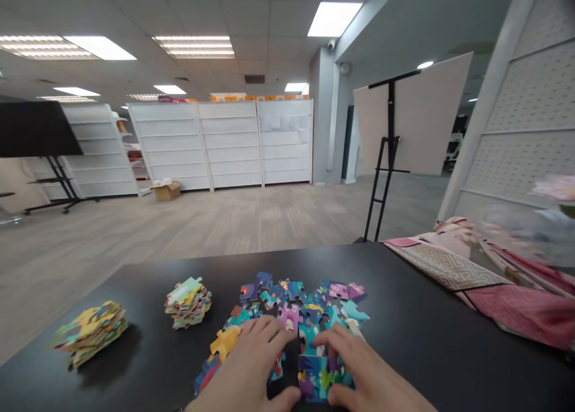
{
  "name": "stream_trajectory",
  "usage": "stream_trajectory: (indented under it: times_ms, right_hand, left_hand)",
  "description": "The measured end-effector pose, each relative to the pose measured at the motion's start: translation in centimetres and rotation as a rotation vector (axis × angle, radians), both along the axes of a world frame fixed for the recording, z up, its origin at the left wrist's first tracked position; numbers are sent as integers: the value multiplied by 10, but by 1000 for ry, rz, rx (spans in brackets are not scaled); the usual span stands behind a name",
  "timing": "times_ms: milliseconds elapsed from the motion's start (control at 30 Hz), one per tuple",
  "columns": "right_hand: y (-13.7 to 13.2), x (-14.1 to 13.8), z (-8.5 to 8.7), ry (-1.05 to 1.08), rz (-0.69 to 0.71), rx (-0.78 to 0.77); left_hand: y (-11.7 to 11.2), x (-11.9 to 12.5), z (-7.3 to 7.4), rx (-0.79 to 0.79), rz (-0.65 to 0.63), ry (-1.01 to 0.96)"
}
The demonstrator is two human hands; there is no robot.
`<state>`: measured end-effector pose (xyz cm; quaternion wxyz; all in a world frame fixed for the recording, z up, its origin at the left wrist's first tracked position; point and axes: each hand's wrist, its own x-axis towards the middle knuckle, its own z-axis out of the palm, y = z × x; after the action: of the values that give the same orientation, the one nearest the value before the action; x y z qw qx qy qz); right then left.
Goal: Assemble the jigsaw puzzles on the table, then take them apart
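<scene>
My left hand (256,364) lies palm down among loose jigsaw pieces, its fingers stretched out and thumb apart. It rests beside an orange jigsaw piece (224,342), and some pieces are hidden beneath it. My right hand (359,364) has its index fingertip on a teal jigsaw piece (309,339). Its thumb touches the right edge of a small joined block of jigsaw pieces (313,377) at the table's near side; index and thumb are apart. Between and beyond both hands spread more colourful pieces, including a purple jigsaw piece (290,315).
Two stacks of jigsaw pieces, one at far left (92,331) and one nearer the middle (187,303), stand on the black table (157,370). Pink patterned fabric (503,298) covers the right side. Beyond are a board on a black stand (381,178) and white shelves (233,148).
</scene>
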<state>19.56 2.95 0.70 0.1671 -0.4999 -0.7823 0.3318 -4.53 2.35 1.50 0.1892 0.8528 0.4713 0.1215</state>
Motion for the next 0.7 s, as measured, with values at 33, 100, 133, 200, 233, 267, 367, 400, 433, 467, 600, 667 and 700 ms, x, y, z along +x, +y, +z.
stream_trajectory:
  times_ms: [33, 100, 133, 200, 233, 267, 367, 400, 433, 467, 600, 667, 700]
  right_hand:
    - [-1, 0, -1, 39, 18, 13]
    - [-3, -1, -3, 98, 55, 50]
    - [-3, -2, -4, 119, 70, 69]
    - [-3, -3, -3, 147, 68, 97]
    - [-2, -3, -3, 156, 47, 108]
    - [-1, -2, -4, 159, 17, 120]
    - [6, 5, -11, 150, -96, 202]
    - [9, 8, -15, 136, -122, 239]
    - [12, 11, -20, 115, -139, 279]
    - [15, 14, -24, 84, -155, 326]
    - [17, 13, -32, -88, -188, 489]
    - [13, 6, -26, -148, -131, 453]
    - [11, 2, -21, -165, -87, 406]
  left_hand:
    - [0, 4, -3, -4, -1, 1]
    - [-1, 10, -10, -8, -19, -12]
    - [-1, 13, -14, -8, -28, -38]
    - [-1, 16, -22, -12, -31, -139]
    - [-1, 17, -25, -17, -23, -200]
    - [0, 16, -26, -23, -16, -251]
    - [0, 11, -24, 3, 4, -285]
    - [1, 9, -22, 24, 21, -263]
    - [1, 6, -19, 47, 42, -232]
    - [2, 4, -17, 73, 68, -198]
    - [6, 6, -11, 175, 129, -90]
    - [8, 11, -11, 179, 93, -57]
    - [9, 14, -11, 167, 58, -46]
